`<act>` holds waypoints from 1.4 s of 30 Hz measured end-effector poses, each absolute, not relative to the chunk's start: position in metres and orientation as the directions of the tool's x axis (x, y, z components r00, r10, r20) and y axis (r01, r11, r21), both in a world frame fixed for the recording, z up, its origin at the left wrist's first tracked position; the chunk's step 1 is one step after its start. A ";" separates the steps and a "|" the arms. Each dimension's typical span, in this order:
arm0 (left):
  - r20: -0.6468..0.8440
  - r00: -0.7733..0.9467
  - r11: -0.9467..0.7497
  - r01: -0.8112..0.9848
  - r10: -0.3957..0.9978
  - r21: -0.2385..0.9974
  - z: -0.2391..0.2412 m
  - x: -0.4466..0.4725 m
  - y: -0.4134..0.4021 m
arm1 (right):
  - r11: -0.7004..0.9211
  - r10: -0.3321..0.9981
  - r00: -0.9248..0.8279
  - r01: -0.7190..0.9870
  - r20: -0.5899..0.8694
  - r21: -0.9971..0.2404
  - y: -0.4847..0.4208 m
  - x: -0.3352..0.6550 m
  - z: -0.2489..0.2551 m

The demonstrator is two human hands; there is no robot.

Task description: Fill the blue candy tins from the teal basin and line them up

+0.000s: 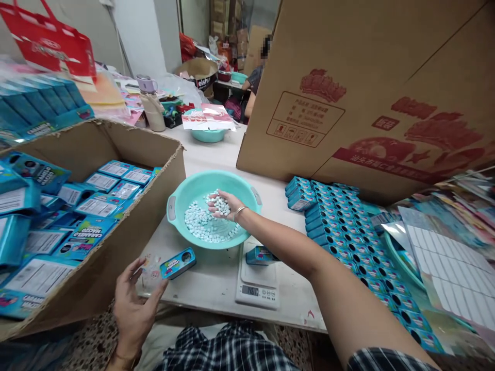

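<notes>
My right hand (227,205) is cupped palm up over the teal basin (216,179), holding a heap of small white candies (221,206). More loose candies (204,231) lie on the basin's bottom. In front of the basin a small blue candy box (178,263) with a round dark hole at its end lies on the table. My left hand (137,296) is open beside it, fingers apart; the thumb tip is close to the box, and I cannot tell if it touches. Under my right forearm another blue box (260,255) rests on a white digital scale (257,294).
At left stands a carton (170,165) holding several blue boxes. Rows of blue boxes (348,237) stand at right before a large upright carton (309,77). Clear plastic (150,275) lies by my left hand. A bottle (152,105) and second basin (209,135) are farther back; a person sits beyond.
</notes>
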State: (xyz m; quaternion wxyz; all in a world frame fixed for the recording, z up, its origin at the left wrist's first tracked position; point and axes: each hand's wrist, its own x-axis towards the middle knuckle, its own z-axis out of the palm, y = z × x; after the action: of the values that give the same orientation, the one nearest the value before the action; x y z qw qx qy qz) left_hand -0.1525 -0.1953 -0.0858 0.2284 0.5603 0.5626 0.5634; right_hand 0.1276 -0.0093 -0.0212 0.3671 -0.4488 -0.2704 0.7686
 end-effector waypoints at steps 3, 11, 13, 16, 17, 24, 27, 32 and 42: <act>0.551 -0.055 -0.428 0.567 0.833 0.704 -0.047 -0.129 -0.187 | -0.543 0.839 -0.276 -0.462 -0.468 -0.701 -0.011 0.136 -0.017; 0.264 0.585 -0.641 0.681 0.767 0.354 -0.009 -0.032 -0.146 | -0.441 0.897 -0.217 -0.504 -0.385 -0.743 -0.026 0.157 0.023; 0.263 0.560 -0.618 0.697 0.786 0.363 -0.016 -0.022 -0.144 | -0.404 0.913 -0.180 -0.526 -0.367 -0.748 -0.040 0.173 0.036; 0.299 0.500 -0.582 0.698 0.813 0.418 -0.026 -0.017 -0.140 | -0.318 0.938 -0.106 -0.641 -0.329 -0.699 -0.070 0.200 0.052; 0.312 0.470 -0.564 0.698 0.826 0.441 -0.027 -0.015 -0.138 | -0.278 0.945 -0.075 -0.703 -0.320 -0.655 -0.083 0.209 0.055; 0.431 0.421 -0.577 0.329 0.798 0.748 -0.013 0.029 -0.146 | 0.026 0.900 0.216 -0.893 -0.378 -0.450 -0.160 0.243 0.040; 0.369 0.587 -0.578 0.214 0.721 0.788 -0.009 0.055 -0.159 | 0.130 0.864 0.338 -0.867 -0.374 -0.482 -0.175 0.239 0.029; 0.293 0.671 -0.550 0.204 0.681 0.810 -0.014 0.078 -0.162 | 0.273 0.768 0.519 -0.795 -0.375 -0.541 -0.185 0.219 0.023; 0.251 0.681 -0.492 0.183 0.688 0.851 -0.017 0.088 -0.161 | 0.335 0.709 0.659 -0.629 -0.252 -0.702 -0.193 0.202 0.014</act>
State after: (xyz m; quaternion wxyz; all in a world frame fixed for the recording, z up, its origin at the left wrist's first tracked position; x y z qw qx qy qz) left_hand 0.0877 -0.1612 -0.0172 0.4266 0.8114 0.2684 0.2958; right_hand 0.2017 -0.1931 0.0136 0.8155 -0.4055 -0.0494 0.4100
